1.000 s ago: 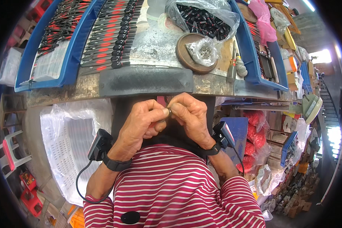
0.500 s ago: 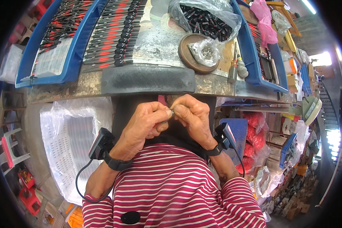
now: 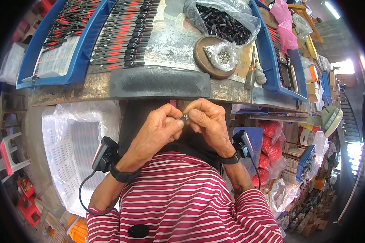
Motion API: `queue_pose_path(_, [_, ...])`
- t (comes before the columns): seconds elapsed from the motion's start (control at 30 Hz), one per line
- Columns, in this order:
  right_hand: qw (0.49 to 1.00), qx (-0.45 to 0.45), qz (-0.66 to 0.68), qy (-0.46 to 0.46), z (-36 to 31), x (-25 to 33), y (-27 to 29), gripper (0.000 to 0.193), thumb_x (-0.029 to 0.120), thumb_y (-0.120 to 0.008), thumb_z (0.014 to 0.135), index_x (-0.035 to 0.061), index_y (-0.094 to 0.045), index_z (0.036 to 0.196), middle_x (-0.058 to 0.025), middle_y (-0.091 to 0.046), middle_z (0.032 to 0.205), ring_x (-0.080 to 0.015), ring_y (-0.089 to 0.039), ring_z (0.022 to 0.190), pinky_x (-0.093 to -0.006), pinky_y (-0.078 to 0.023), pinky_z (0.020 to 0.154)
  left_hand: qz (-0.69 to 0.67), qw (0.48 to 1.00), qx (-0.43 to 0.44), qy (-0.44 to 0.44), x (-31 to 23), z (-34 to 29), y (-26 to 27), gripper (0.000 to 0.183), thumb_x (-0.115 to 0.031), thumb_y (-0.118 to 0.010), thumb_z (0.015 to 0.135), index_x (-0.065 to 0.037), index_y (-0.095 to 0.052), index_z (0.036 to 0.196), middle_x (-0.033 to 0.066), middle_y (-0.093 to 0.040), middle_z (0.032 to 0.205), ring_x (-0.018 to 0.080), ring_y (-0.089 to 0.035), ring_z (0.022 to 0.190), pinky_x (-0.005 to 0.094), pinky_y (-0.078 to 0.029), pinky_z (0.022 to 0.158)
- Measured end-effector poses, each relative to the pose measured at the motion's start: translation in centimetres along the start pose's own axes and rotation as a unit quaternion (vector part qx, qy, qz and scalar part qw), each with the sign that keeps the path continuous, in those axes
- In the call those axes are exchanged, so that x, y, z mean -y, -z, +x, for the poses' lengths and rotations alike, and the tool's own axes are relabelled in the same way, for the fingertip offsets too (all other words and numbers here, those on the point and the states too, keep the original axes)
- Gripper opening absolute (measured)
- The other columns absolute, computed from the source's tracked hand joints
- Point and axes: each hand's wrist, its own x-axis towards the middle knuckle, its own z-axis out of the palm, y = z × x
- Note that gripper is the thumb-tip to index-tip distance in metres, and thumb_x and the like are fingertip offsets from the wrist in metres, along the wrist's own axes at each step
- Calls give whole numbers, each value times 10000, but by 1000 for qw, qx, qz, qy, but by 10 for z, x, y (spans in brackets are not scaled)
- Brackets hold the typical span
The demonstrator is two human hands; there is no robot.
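Observation:
Just in front of the bench edge, above my lap, my left hand (image 3: 163, 126) and my right hand (image 3: 207, 121) meet fingertip to fingertip. Between them is a small dark piece with shiny metal bits (image 3: 185, 117), too small to name; thumbs and forefingers of both hands pinch it. Beyond my hands lies a dark block (image 3: 160, 83) along the bench edge. Past it on the left, a row of black and red tools (image 3: 123, 46) lies side by side. A bag of small metal parts (image 3: 222, 55) sits on a round wooden dish (image 3: 202, 60) to the right.
Blue trays stand at the left (image 3: 75, 75) and right (image 3: 271, 60) of the bench. A clear bag holds black parts (image 3: 219, 24). A screwdriver (image 3: 250, 77) lies beside the dish. Below left is a plastic-lined white basket (image 3: 75, 162); red bags (image 3: 267, 141) are below right.
My left fingers have shifted their hold, and more of the small dark piece shows between the fingertips. Both hands remain in front of the bench edge. The view has shifted slightly.

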Motion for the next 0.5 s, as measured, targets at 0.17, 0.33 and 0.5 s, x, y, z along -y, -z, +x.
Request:
queue_pose_path(0.17, [1000, 12, 11, -2, 1, 1, 2, 195, 156, -609, 897, -38, -613, 917, -43, -582, 706, -47, -445, 537, -179, -324, 460, 53, 999, 2, -14, -2, -4, 0, 170, -90, -509, 877, 26, -505, 1000, 3, -487, 637, 37, -392, 541, 179, -299, 484])
queue_pose_path(0.33, [1000, 10, 14, -6, 0, 0, 4, 208, 169, -622, 893, -39, -610, 907, -46, -586, 702, -38, -441, 526, -170, -324, 454, 46, 999, 3, 9, -5, -4, -1, 147, -86, -499, 881, 27, -515, 973, 15, -526, 671, 54, -450, 594, 197, -367, 544])
queue_pose_path(0.5, [1000, 10, 26, 0, -2, -3, 6, 185, 159, -615, 898, -25, -611, 910, -33, -579, 692, -28, -439, 528, -160, -323, 455, 33, 999, -8, 23, -2, -4, -4, 160, -80, -510, 871, 33, -519, 983, 9, -509, 651, 45, -414, 556, 191, -323, 499])
